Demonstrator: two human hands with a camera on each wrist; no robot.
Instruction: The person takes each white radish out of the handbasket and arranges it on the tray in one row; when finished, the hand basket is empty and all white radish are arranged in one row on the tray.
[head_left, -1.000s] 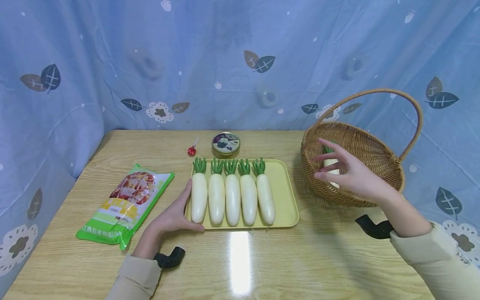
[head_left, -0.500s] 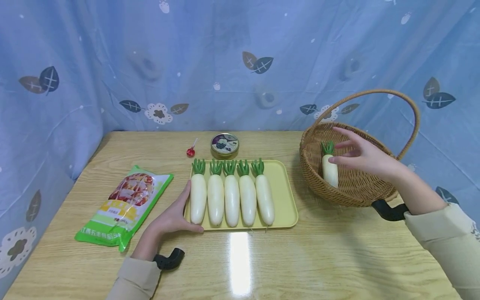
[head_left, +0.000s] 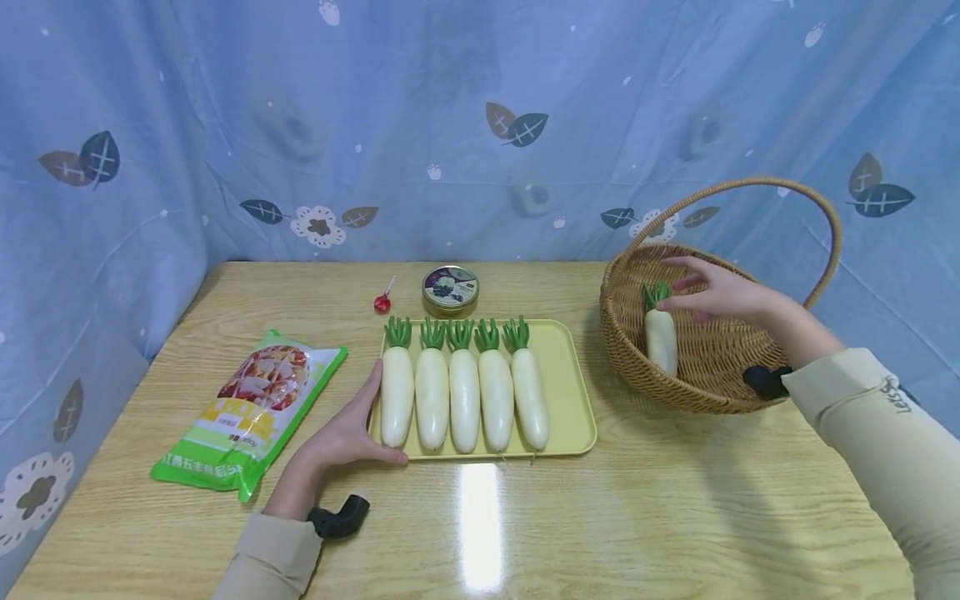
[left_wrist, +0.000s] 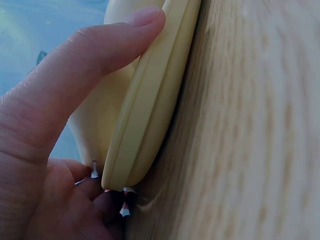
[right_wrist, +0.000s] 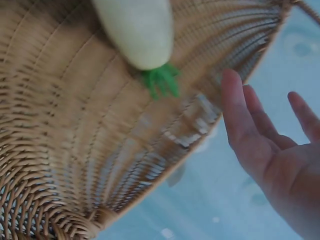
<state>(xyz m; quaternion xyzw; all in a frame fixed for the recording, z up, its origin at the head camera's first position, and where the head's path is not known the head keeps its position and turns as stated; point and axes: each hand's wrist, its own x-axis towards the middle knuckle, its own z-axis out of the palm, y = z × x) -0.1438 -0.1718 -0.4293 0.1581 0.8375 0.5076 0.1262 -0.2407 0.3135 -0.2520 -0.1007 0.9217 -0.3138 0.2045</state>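
Observation:
Several white radishes with green tops lie side by side on a pale yellow tray. My left hand grips the tray's near left corner; in the left wrist view the thumb lies over the rim and the other fingers curl around the corner. On the right, a single white radish rests in a wicker basket, its green top toward the back. My right hand hovers over the basket beside that radish's top. Its fingers are spread and loosely bent, holding nothing, apart from the radish in the right wrist view.
The basket's tall arched handle rises above the right forearm. Left of the tray lies a green food bag. Behind the tray are a round tin and a red lollipop. A blue curtain hangs along the back.
My right hand has moved right and back over the basket, away from the radish, uncovering it, then slightly left again. My left hand has stayed on the tray corner.

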